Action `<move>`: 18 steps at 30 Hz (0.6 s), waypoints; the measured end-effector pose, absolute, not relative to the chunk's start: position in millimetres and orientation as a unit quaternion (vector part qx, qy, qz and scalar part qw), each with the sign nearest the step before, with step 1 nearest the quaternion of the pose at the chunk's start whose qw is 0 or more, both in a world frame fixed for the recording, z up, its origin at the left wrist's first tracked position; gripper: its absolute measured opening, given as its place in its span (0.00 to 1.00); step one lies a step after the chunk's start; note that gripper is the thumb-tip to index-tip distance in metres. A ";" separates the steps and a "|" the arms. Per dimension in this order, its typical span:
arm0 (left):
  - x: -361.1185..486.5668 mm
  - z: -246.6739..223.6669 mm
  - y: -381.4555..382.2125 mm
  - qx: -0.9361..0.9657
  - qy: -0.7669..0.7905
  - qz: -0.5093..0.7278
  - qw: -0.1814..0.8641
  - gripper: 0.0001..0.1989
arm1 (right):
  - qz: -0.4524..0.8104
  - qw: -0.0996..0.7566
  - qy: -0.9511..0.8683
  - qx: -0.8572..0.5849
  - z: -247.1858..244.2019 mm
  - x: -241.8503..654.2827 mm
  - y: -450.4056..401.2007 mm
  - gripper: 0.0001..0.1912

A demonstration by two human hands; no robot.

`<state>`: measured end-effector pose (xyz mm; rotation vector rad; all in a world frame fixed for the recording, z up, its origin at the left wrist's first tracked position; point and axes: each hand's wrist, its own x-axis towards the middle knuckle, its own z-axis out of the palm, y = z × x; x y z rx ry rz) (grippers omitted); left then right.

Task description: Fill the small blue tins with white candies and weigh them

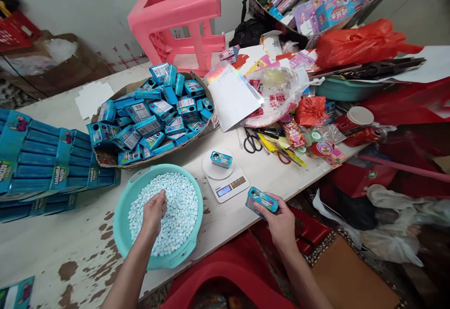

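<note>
Blue tin (262,196), one, held in the right hand (281,222), above the front edge of the desk (214,215), near the digital scale (241,182). Contact with the desk cannot be told. Its lettered face is upward; the long axis runs left to right, sloping slightly down to the right, with the dark round marking at the left end. The tin lies forward and left of the palm, pinched between thumb and fingers. One second tin (221,159) rests on the single scale's round plate. One left hand (153,210) is over one basin (120,220) of pale pieces (181,206), fingers curled together; whether any are gripped cannot be told. One carton (191,143) holds many further tins, overlapping, exact count not obtainable.
</note>
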<state>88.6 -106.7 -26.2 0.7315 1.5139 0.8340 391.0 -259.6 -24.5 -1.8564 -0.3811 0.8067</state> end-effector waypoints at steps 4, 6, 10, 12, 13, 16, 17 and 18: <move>93.7 -25.4 -98.3 0.341 0.632 0.319 0.618 0.19 | 0.340 0.511 -0.166 -0.772 -22.4 386.8 -259.1 0.27; 93.6 -25.6 -93.8 0.353 0.628 0.297 0.626 0.19 | 0.341 0.516 -0.162 -0.769 -21.6 386.3 -258.8 0.27; 89.8 -27.0 -90.4 0.400 0.643 0.263 0.597 0.17 | 0.341 0.525 -0.155 -0.765 -21.7 388.2 -258.4 0.26; 90.3 -25.5 -90.2 0.498 0.650 0.246 0.518 0.15 | 0.346 0.525 -0.159 -0.761 -22.7 390.1 -258.2 0.26; 92.6 -23.8 -89.7 0.558 0.642 0.233 0.471 0.13 | 0.349 0.523 -0.162 -0.761 -23.5 391.1 -258.0 0.25; 108.8 -17.1 -84.8 0.707 0.585 0.150 0.368 0.08 | 0.358 0.513 -0.167 -0.762 -25.7 393.9 -257.2 0.25; 116.5 -15.3 -81.9 0.739 0.572 0.108 0.339 0.09 | 0.361 0.510 -0.169 -0.762 -26.3 394.8 -256.8 0.25; 124.3 -14.4 -78.5 0.762 0.567 0.056 0.308 0.11 | 0.364 0.508 -0.169 -0.762 -26.7 395.6 -256.5 0.25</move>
